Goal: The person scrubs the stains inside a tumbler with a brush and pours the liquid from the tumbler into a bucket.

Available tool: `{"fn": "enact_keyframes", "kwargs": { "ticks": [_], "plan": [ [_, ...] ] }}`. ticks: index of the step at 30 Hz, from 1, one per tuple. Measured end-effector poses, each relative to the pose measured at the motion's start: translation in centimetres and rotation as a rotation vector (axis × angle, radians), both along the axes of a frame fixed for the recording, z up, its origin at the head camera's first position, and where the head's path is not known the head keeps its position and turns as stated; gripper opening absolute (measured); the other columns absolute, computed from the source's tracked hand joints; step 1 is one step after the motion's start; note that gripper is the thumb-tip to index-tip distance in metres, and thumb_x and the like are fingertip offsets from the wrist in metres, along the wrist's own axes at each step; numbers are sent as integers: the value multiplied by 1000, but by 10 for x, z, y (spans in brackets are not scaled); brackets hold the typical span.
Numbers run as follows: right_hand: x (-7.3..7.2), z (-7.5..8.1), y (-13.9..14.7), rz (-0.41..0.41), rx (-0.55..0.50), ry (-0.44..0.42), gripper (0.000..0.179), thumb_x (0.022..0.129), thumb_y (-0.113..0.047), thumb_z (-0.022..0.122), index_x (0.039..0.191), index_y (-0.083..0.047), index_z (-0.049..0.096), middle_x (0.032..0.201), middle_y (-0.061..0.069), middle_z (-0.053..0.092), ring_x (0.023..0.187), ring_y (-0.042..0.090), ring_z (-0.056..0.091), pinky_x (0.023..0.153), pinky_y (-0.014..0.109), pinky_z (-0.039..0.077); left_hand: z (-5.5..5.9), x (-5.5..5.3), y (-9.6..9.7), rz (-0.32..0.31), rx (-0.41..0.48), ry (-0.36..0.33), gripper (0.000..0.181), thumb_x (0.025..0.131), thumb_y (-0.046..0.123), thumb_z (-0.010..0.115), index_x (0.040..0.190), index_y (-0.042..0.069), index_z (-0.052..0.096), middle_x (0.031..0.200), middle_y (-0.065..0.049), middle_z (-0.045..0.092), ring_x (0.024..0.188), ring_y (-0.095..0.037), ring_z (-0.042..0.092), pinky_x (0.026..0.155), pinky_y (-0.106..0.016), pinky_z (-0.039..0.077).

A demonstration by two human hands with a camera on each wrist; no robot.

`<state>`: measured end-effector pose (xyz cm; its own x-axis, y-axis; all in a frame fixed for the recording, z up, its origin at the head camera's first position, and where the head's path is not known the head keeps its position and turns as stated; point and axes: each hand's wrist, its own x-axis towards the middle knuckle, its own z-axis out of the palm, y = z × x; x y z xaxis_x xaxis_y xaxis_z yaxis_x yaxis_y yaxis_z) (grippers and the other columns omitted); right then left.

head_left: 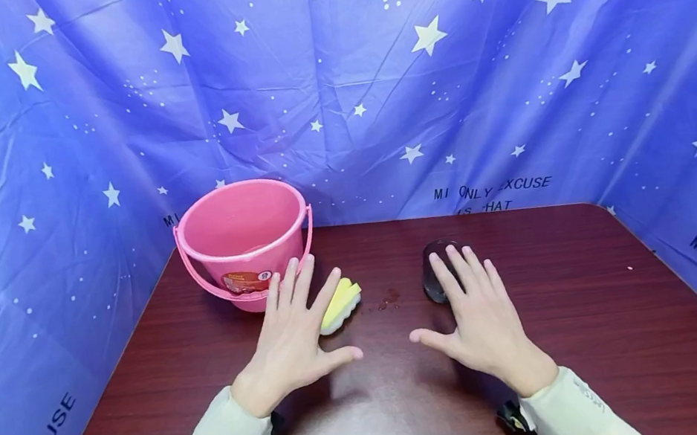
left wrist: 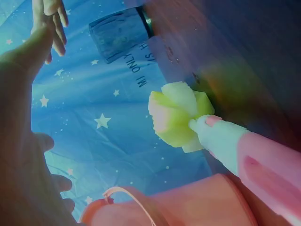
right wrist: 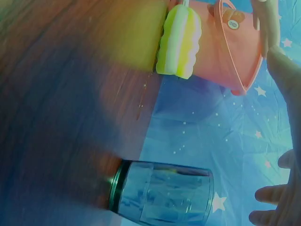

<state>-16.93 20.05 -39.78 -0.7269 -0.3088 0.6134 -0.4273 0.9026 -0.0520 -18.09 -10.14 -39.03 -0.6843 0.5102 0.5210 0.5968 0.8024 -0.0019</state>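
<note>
Both hands hover palm down over the table, fingers spread and holding nothing. Below my left hand (head_left: pixel 294 350) lies a sponge cup brush; its yellow and white sponge head (head_left: pixel 339 305) shows beside the fingers, while the hand covers its handle in the head view. The left wrist view shows that white and pink handle (left wrist: pixel 244 153). Past my right hand (head_left: pixel 482 321) stands a dark clear glass cup (head_left: pixel 435 287), partly hidden by the fingers. The right wrist view shows the cup (right wrist: pixel 164 193) upright on the table, apart from the hand.
A pink bucket (head_left: pixel 241 222) with its handle hanging down stands at the back left, behind the left fingertips. Small drops of water (head_left: pixel 389 300) lie between brush and cup. A blue star-patterned cloth (head_left: pixel 331 100) hangs around the dark red wooden table (head_left: pixel 575 289).
</note>
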Motion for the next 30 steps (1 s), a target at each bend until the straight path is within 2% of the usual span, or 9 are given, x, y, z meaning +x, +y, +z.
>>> {"fn": "enact_keyframes", "kwargs": {
  "ticks": [4,8,11,16,23,30],
  "plan": [
    [-3,1,5,-1,-66,-30,112,63,-77,64,149,-13,31,147,19,37,138,40,27,105,60,23,-1,2,-7,-38,43,-15,103,71,71,64,150,15,29,154,-22,19,141,-42,18,110,-55,18],
    [-8,0,11,-5,-130,-94,112,66,-72,68,150,-11,27,148,16,35,139,38,25,107,56,22,-3,6,-15,-55,82,-63,97,72,55,75,147,9,34,150,-22,28,138,-39,27,109,-50,25],
    [-12,-2,16,-22,-162,-123,111,68,-69,70,151,-10,24,150,16,33,139,37,26,109,53,22,-4,8,-21,-44,116,-101,94,72,48,78,145,8,37,148,-19,32,134,-35,35,107,-46,31],
    [-14,-4,21,-47,-211,-154,113,68,-68,70,152,-11,20,151,18,31,138,37,27,108,52,23,-6,12,-27,-20,139,-141,91,72,47,79,144,7,39,143,-18,41,124,-33,47,98,-46,41],
    [-17,-7,27,-60,-372,-246,117,68,-62,75,153,-14,12,152,17,27,138,36,27,105,55,27,-8,16,-35,31,82,-196,80,71,43,80,133,2,51,124,-12,58,109,-30,57,89,-44,47],
    [-23,-10,34,-100,-462,-374,117,71,-61,74,153,-10,8,150,22,26,136,38,29,102,58,30,-10,17,-40,91,34,-288,74,71,41,81,128,2,54,114,-10,61,101,-28,60,82,-44,49]
  ]
}}
